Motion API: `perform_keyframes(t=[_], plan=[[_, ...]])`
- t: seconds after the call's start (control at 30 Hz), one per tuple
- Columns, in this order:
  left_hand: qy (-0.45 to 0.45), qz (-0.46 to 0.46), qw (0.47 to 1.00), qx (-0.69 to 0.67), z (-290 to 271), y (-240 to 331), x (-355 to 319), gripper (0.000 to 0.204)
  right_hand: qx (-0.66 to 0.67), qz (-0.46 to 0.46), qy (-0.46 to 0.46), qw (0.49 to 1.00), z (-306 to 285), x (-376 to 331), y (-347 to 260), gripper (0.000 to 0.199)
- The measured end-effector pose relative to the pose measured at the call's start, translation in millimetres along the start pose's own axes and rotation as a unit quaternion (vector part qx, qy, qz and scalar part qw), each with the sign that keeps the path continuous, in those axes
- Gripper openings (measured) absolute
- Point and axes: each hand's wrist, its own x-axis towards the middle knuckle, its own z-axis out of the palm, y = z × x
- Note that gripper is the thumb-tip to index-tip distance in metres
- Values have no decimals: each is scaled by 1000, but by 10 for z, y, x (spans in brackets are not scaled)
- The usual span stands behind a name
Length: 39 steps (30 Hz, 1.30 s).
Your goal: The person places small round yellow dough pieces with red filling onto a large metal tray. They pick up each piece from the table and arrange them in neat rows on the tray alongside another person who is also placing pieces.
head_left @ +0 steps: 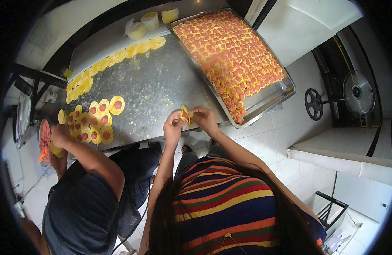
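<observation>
Between both hands, above the near edge of the dark metal table (145, 85), is a half-folded dumpling (185, 114) with a yellow wrapper and pink filling. The fingers of my left hand (173, 125) pinch its left side. My right hand (205, 120) is closed on its right side, fingertips pressing the wrapper. Right of my hands lies a large metal tray (266, 100), mostly covered with rows of open-topped dumplings (225, 51); bare metal shows at its near right corner. Flat round wrappers topped with filling (94, 121) lie at the table's left.
A co-worker's hand (60, 135) is at the left end, beside a bowl of pink filling (44, 138). Overlapping yellow wrappers (119, 55) line the far edge. Plastic tubs (150, 20) stand behind them. A fan (357, 91) stands far right.
</observation>
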Motion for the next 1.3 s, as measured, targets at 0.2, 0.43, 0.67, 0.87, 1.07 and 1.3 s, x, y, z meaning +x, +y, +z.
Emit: perform_keyframes(t=[0.2,0.43,0.67,0.87,1.07,1.3], plan=[[20,81,996,20,1,-97,89,25,152,-18,9,988,37,24,-142,29],[0,109,994,-20,85,9,99,32,0,-49,13,999,-21,51,79,27],[-20,231,905,355,-48,328,140,36,-283,-164,30,944,-164,94,-264,24],[-14,193,932,306,29,296,97,30,-283,-174,26,943,-120,97,-343,23],[19,192,928,319,142,358,-21,24,-297,-202,9,933,-137,104,-346,27],[27,238,905,351,180,369,-27,22,-273,-225,-25,935,-132,94,-322,31]])
